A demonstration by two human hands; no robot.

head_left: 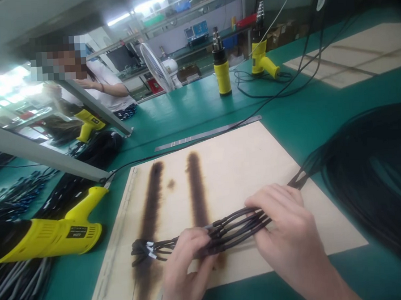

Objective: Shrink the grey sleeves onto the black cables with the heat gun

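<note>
A bundle of black cables (236, 228) runs between my two hands, above a scorched wooden board (235, 166). My left hand (188, 262) is closed around the bundle near its left end, where the cable tips and small white labels (151, 249) stick out. Farther right, my right hand (283, 230) grips the same bundle with fingers and thumb. Beyond it the cables lead to a large black coil (369, 172) at the right. Two long dark burn marks cross the board, one of them passing under the cables.
A yellow heat gun (53, 236) lies at the left, beside more cables. Two others, a standing heat gun (222, 72) and a tilted heat gun (261, 59), are at the back. A steel ruler (206, 134) lies behind the board. Across the table sits a person (108, 83).
</note>
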